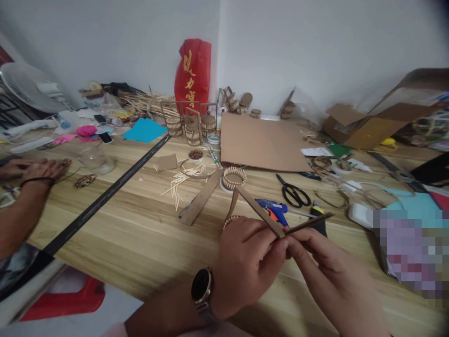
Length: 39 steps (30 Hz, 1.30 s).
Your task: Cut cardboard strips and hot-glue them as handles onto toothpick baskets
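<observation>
My left hand, with a watch on its wrist, is closed around a folded brown cardboard strip. The strip bends to a peak above the knuckles, and its end angles off to the right. The fingers of my right hand pinch that strip at the bend, touching my left thumb. A beaded-looking rim of a small stick-walled basket shows behind my left hand; the rest is hidden. Just beyond stands a round stick-walled ring. A blue glue gun and black scissors lie close by.
Loose small sticks, a flat cardboard strip and a large cardboard sheet lie ahead. Small finished-looking buckets stand farther back. At left, another person's hands work near a glass jar. An open box sits right.
</observation>
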Each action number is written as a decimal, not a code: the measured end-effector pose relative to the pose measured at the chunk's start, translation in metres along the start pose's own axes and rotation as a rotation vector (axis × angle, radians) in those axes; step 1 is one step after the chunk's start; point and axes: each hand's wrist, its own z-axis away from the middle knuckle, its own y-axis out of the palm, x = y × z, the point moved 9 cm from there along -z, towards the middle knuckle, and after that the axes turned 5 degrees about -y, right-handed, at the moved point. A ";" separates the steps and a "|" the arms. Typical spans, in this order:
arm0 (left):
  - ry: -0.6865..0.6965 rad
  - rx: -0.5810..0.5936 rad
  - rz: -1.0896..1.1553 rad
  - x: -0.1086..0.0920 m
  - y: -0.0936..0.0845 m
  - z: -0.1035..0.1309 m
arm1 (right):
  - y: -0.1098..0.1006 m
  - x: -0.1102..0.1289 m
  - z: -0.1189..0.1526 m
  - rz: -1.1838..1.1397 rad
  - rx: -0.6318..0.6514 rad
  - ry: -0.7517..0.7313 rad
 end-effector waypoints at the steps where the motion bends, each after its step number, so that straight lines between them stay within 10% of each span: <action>1: 0.003 0.002 -0.007 0.000 0.001 0.001 | 0.000 0.000 0.000 -0.001 0.004 -0.008; 27: -0.250 0.151 0.232 0.018 -0.002 0.006 | 0.001 0.029 0.029 0.201 -0.122 -0.174; 32: -0.100 0.236 0.165 0.006 -0.007 0.001 | 0.006 0.031 0.034 0.175 -0.185 -0.050; 39: 0.395 0.057 -0.267 -0.026 -0.034 -0.004 | 0.007 0.033 0.034 0.113 -0.200 0.003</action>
